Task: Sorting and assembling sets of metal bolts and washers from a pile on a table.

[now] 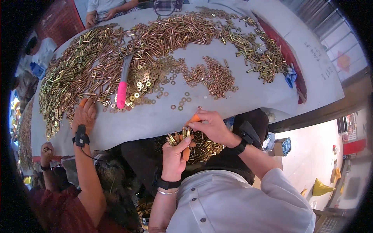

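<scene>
My left hand [175,150] is closed around a bunch of brass-coloured bolts [179,136], heads up, just below the table's near edge. My right hand [211,126], with an orange cot on one fingertip, pinches the top of that bunch. Under both hands lies a heap of the same bolts [208,148] on my lap. Loose washers [182,101] lie on the grey table cover [217,105] just beyond my right hand.
Big piles of bolts [77,66], washers [145,79] and nuts [213,75] cover the table. A pink-handled tool [122,93] lies among them. A co-worker's hand [84,113] reaches into the left pile. Another person [103,9] sits at the far side. A blue glove [290,76] lies at right.
</scene>
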Action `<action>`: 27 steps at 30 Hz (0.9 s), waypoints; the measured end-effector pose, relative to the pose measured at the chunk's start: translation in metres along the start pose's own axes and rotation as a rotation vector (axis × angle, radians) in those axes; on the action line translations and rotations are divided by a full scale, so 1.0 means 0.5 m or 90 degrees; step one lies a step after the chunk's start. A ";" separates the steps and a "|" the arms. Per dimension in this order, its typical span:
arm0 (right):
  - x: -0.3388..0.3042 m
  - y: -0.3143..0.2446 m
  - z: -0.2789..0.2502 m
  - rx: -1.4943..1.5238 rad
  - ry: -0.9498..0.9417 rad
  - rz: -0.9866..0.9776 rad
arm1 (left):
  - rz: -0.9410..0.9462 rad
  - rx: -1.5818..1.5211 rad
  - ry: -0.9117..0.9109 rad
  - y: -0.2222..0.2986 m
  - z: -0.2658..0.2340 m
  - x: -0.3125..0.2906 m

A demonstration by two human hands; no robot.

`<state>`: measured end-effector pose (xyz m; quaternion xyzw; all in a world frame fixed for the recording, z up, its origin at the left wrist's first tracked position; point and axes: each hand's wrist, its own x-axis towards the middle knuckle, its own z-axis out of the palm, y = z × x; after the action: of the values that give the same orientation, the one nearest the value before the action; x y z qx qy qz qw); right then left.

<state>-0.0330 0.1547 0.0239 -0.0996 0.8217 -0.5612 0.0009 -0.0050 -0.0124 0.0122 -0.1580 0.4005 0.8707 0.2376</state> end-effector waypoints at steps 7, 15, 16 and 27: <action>-0.021 -0.022 -0.010 -0.089 0.002 -0.081 | 0.004 0.039 -0.017 0.003 -0.005 -0.001; 0.035 -0.007 -0.016 0.010 -0.070 0.129 | -0.001 0.057 -0.030 0.008 -0.019 -0.004; 0.049 -0.001 -0.012 -0.094 -0.033 0.055 | -0.001 0.057 -0.027 0.008 -0.021 -0.004; 0.112 0.021 0.004 -0.521 0.070 -0.304 | -0.012 0.017 -0.001 0.017 -0.031 -0.004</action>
<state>-0.0894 0.1473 0.0194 -0.2477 0.9283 -0.1802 -0.2109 -0.0064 -0.0297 0.0086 -0.1576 0.4107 0.8631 0.2480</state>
